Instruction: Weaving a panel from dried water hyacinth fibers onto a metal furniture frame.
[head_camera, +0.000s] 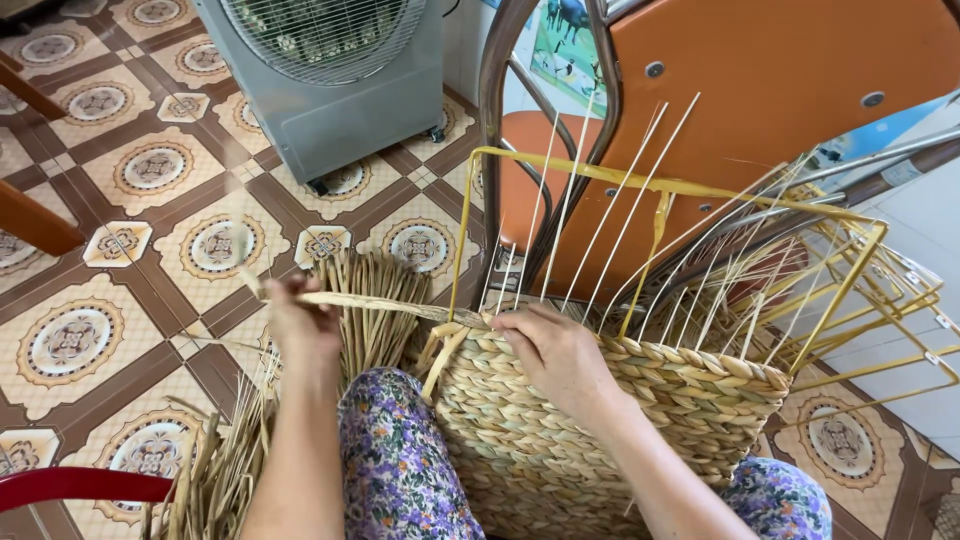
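1. Woven basket (600, 420) of braided dried grass sits against the person's lap, between knees in floral purple trousers (400, 470); its base is cut off by the bottom edge.
2. A yellow wire frame (660, 187) rises from the basket rim, with thin pale upright stakes (610, 215) standing inside it; behind the stakes more yellow frames (880, 300) overlap, and it is hard to tell where one ends and the next begins.
3. The left hand (303, 322) is closed around a flat grass strand (375, 302), pulling it out to the side; its fingertips are turned away and hidden.
4. The right hand (555, 350) rests on the basket rim with fingers curled down on the weave where the strand meets it; whether it pinches the strand cannot be made out.
5. Loose dried grass stalks (370, 300) lie on the patterned tile floor (150, 170), partly hidden behind the left arm.
6. A grey fan unit (330, 70) and an orange chair (780, 90) are cropped at the top.
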